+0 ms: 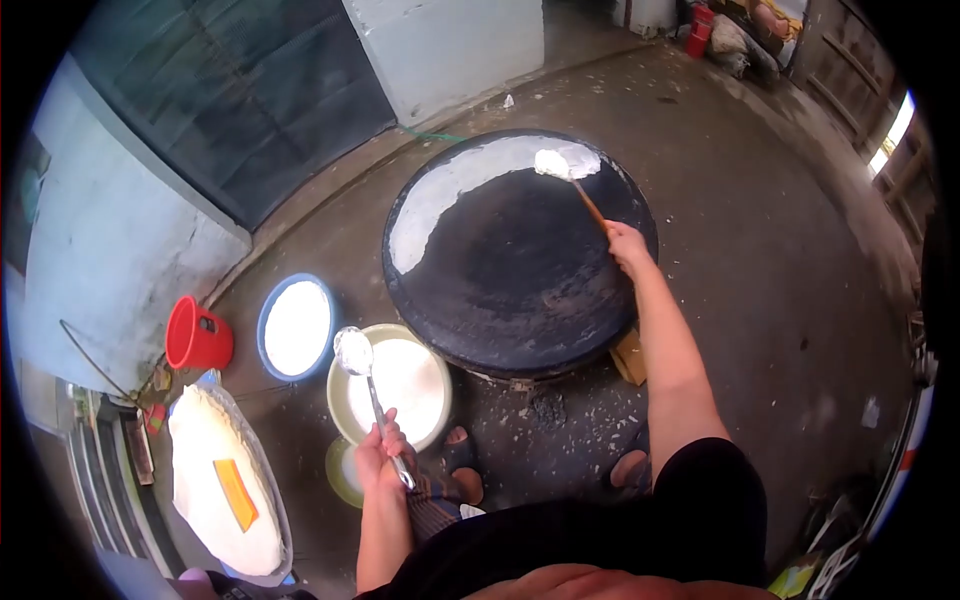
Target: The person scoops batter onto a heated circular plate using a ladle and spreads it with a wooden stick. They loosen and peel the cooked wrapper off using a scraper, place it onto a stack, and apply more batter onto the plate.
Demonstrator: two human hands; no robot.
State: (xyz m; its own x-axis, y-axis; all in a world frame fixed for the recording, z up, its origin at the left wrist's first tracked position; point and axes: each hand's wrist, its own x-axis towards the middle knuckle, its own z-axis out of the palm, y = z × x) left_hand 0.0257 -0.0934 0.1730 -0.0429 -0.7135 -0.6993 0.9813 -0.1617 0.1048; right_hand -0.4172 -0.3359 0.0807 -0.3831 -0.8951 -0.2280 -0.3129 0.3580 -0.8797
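My right hand [628, 247] is closed around the wooden handle of a batter spreader [590, 206], over the far right of a large round black griddle [525, 265]. White batter [552, 163] is heaped at the spreader's head. A band of pale batter [425, 205] curves along the griddle's left and far rim; the middle is bare and dark. My left hand [385, 450] grips the handle of a metal ladle [353, 351]. The ladle's white-coated bowl is over the edge of a pale basin [440, 405] of white batter.
A blue basin [268, 352] of white stuff and a red bucket [198, 335] stand at the left. Nearer is a stack of pale flat sheets [215, 510] with an orange strip [235, 494] on top. A green bowl [336, 478] sits partly under the pale basin.
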